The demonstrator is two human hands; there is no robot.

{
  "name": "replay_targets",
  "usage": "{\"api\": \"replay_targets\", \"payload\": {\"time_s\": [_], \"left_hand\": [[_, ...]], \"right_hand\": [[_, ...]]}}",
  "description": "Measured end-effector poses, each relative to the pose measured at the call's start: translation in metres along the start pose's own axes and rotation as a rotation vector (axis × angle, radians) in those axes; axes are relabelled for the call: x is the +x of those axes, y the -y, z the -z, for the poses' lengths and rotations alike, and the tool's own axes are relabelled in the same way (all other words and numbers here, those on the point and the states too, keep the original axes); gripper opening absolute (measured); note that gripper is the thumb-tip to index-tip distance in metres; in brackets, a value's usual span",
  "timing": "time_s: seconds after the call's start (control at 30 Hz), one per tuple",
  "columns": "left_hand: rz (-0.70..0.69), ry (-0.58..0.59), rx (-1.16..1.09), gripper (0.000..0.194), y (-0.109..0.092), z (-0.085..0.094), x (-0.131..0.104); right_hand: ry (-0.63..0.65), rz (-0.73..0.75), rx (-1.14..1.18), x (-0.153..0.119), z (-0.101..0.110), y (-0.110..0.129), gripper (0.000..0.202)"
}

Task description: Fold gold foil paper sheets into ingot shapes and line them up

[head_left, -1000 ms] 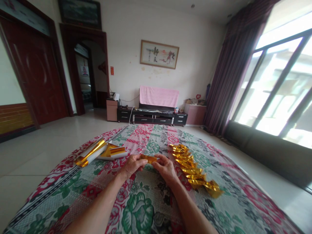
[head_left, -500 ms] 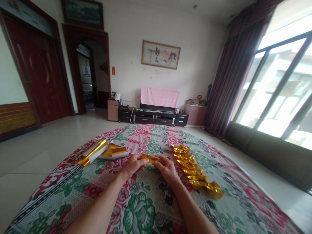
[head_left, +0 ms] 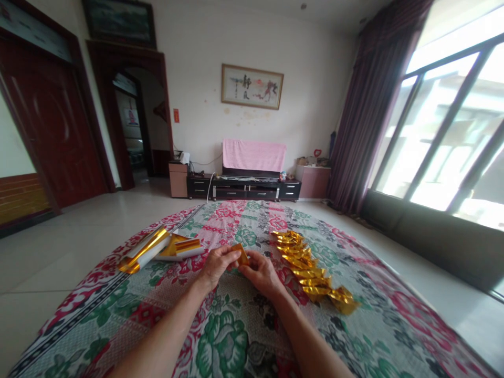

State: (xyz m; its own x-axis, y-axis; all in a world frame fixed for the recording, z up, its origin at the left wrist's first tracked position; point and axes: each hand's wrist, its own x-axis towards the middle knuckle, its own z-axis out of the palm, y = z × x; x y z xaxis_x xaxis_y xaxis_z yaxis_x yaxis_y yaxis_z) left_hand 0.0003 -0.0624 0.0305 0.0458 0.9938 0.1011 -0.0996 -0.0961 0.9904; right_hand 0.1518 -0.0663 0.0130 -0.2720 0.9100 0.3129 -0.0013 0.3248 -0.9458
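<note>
Between both hands, above the middle of the cloth, is a small piece of gold foil paper (head_left: pixel 242 255), partly hidden by fingers. My left hand (head_left: pixel 219 266) pinches its left side with thumb and fingers. On its right side, my right hand (head_left: pixel 260 272) is closed, thumb toward the paper. To the right lies a row of several folded gold foil pieces (head_left: pixel 301 258), overlapping one another. Off to the left rest loosely rolled gold foil sheets (head_left: pixel 145 249) with white backs.
A floral cloth (head_left: pixel 222 341) in green, red and grey covers the round surface before me. Beyond it stands a low black TV cabinet (head_left: pixel 244 189), with a pink cloth (head_left: pixel 254 155) draped above. Windows and a purple curtain (head_left: pixel 364 105) are at the right.
The foil piece was stretched level between my hands; now it is tilted, with a corner pointing up. My hands have come closer together. The whole view has shifted slightly.
</note>
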Motion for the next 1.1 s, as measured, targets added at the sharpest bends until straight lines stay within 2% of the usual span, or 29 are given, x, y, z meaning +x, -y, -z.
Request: {"api": "replay_targets", "payload": {"time_s": [0.27, 0.6, 0.83, 1.1], "left_hand": [[0.001, 0.055, -0.007, 0.027, 0.000, -0.002, -0.002], [0.019, -0.041, -0.034, 0.026, 0.005, -0.004, 0.002], [0.009, -0.089, -0.060, 0.024, 0.011, -0.004, 0.006], [0.005, -0.064, -0.086, 0.024, 0.011, -0.001, 0.006]], "right_hand": [[-0.020, -0.020, 0.019, 0.001, 0.001, 0.001, 0.036], [0.026, -0.003, 0.083, 0.002, -0.001, -0.001, 0.032], [-0.014, -0.053, 0.065, 0.002, 0.000, 0.003, 0.029], [0.014, -0.010, 0.050, -0.001, 0.000, 0.002, 0.030]]}}
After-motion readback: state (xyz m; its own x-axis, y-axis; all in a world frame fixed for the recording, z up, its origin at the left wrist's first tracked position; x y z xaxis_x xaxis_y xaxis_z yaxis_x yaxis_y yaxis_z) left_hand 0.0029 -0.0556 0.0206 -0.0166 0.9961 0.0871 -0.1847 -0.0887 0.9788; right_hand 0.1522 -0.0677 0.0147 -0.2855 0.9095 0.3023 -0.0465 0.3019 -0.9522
